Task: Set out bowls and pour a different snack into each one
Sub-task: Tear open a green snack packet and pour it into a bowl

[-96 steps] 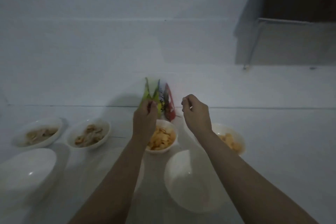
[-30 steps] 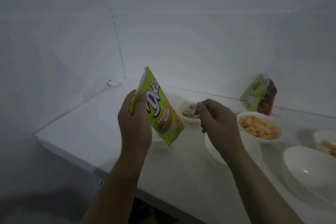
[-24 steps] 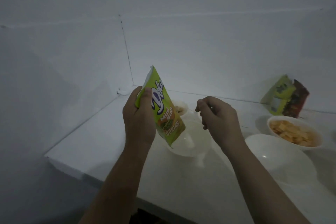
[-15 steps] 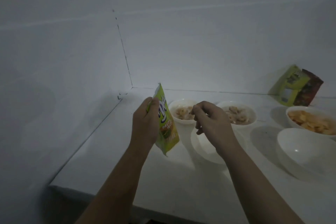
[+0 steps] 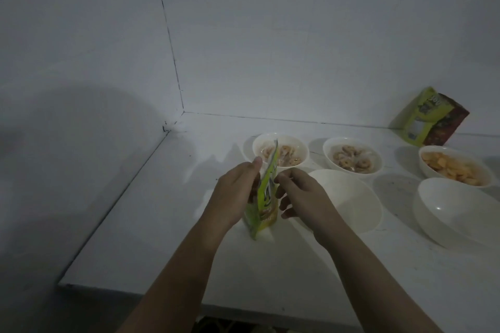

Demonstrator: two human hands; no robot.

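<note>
My left hand (image 5: 232, 194) grips a green snack packet (image 5: 264, 197) upright and edge-on above the white counter (image 5: 167, 224). My right hand (image 5: 300, 194) pinches the packet's upper right edge. An empty white bowl (image 5: 354, 202) sits just right of my hands. Behind stand two bowls of ring-shaped snacks, the left bowl (image 5: 295, 144) and the middle bowl (image 5: 351, 159). Farther right is a bowl of orange chips (image 5: 457, 165), with another empty bowl (image 5: 460, 213) in front of it.
Two more snack packets, a green packet (image 5: 422, 116) and a dark red packet (image 5: 449, 124), lean against the back wall at the right. A side wall meets the counter at the left corner. The counter's front edge (image 5: 135, 289) runs close below my forearms.
The packet has come down closer to the counter and turned edge-on. My right hand has closed in and taken the packet's top edge; before it hovered apart.
</note>
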